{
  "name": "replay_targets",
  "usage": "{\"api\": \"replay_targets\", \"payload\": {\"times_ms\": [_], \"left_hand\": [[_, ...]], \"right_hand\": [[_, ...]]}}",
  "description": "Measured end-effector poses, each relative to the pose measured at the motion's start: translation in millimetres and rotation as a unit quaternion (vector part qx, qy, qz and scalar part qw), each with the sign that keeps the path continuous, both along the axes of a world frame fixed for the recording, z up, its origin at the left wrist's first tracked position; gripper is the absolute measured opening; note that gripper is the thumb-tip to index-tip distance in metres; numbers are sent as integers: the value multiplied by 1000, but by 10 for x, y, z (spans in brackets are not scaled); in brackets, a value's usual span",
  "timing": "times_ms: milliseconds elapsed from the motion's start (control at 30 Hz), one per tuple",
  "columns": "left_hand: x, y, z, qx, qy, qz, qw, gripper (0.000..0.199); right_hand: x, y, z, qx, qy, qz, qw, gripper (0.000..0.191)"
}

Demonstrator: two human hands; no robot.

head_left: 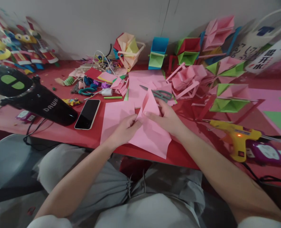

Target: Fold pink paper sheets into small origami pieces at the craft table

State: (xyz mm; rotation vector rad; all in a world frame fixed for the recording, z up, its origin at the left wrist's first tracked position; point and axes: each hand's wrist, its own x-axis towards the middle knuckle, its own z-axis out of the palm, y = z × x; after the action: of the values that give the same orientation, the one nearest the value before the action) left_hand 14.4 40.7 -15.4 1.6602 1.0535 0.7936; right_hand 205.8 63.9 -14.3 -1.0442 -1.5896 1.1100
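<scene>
Both hands hold one pink sheet of paper (152, 134), its far end folded up into a point. My left hand (126, 129) pinches the paper's left edge between thumb and fingers. My right hand (167, 117) grips the folded part from the right, its thumb pressed on the near face and its fingers behind, partly hidden. Under and left of it lies a flat pink sheet (114, 115) on the red table. Grey-handled scissors (163, 95) rest just beyond my right hand on more pink paper (140, 79).
A phone (87, 114) and a black DAWN device (43, 98) are on the left. To the right, a yellow glue gun (237, 136) with a lit orange light lies by a purple power strip (261, 152). Folded paper models (188, 77) and craft scraps (97, 76) line the back.
</scene>
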Motion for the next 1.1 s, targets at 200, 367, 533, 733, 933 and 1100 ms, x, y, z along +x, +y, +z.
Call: {"api": "replay_targets", "payload": {"times_ms": [200, 367, 533, 733, 933, 1100], "left_hand": [[33, -43, 33, 14, 1, -17, 1000, 23], [44, -52, 36, 18, -1, -24, 1000, 24], [56, -58, 38, 11, -8, -32, 999, 23], [69, -68, 26, 0, -24, -39, 999, 22], [75, -61, 18, -6, -45, -40, 998, 20], [71, -50, 12, -21, -49, -41, 998, 20]], "right_hand": [[-37, -18, 20, 23, -34, -45, 998, 60], [-77, -47, -13, 13, -57, -63, 996, 59], [-87, -66, -20, 20, -60, -59, 996, 57], [-97, -78, -8, 39, -86, -63, 994, 56], [-102, -81, -39, 49, -96, -70, 992, 59], [-78, -54, -47, 14, -54, -62, 997, 62]]}}
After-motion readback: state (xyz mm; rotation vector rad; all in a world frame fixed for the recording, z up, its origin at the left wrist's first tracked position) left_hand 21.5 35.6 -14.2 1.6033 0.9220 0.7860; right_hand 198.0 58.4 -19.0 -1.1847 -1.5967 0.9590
